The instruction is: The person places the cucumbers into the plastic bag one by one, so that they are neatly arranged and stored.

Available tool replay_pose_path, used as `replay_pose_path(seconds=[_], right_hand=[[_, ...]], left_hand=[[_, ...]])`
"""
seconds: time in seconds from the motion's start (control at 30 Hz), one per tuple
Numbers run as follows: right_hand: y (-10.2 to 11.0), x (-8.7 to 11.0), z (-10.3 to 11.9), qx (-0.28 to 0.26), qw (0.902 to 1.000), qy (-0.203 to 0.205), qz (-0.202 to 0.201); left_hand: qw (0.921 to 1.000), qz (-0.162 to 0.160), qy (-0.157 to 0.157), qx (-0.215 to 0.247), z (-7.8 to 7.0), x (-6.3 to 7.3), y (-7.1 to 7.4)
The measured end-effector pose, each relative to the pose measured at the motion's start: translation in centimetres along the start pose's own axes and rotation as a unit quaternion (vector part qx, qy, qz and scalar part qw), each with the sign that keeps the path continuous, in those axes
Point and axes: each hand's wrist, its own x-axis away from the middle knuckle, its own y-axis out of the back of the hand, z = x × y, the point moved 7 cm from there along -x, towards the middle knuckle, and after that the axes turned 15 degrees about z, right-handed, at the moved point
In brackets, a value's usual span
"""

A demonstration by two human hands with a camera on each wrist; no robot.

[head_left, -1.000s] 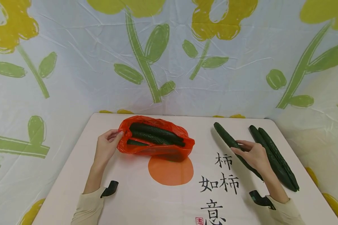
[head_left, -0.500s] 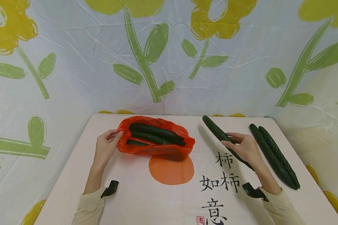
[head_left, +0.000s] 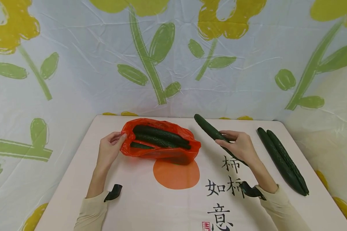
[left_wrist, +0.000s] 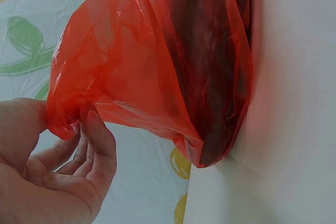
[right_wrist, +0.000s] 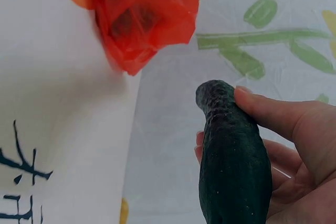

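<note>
A red plastic bag [head_left: 162,153] lies on its side with its mouth held wide, and several dark green cucumbers [head_left: 162,133] show inside it. My left hand [head_left: 111,147] pinches the bag's left edge; in the left wrist view the thin red film [left_wrist: 121,61] is gathered between thumb and fingers. To the right of the bag, my right hand [head_left: 240,146] grips a single cucumber [head_left: 206,125] between thumb and fingers. That cucumber is raised off the table and slants, its far end pointing up and left near the bag's right end.
Two more cucumbers [head_left: 281,162] lie side by side along the table's right edge. The pale table cover [head_left: 150,208] bears a printed orange disc [head_left: 176,176] and black characters [head_left: 218,215]. A flowered cloth [head_left: 104,64] hangs behind and at both sides.
My right hand has carried the cucumber leftward and slightly away, from beside the two lying cucumbers toward the bag. The left hand and the bag have stayed in place.
</note>
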Motion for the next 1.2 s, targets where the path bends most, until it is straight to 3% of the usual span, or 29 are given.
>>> replay_pose_path(seconds=[0.43, 0.97, 1.2], right_hand=[[-1.8, -2.0, 3.5, -0.039, 0.9979, 0.043, 0.028], [-4.5, -3.7, 7.2, -0.048, 0.9921, 0.095, 0.067], [-6.1, -4.5, 8.5, -0.053, 0.9891, 0.096, 0.098]], left_hand=[[1.0, 0.002, 0.0, 0.005, -0.2, -0.2, 0.2], [0.9999, 0.007, 0.0, 0.014, -0.3, 0.0, 0.2], [0.9998, 0.008, 0.0, 0.02, -0.1, 0.0, 0.2]])
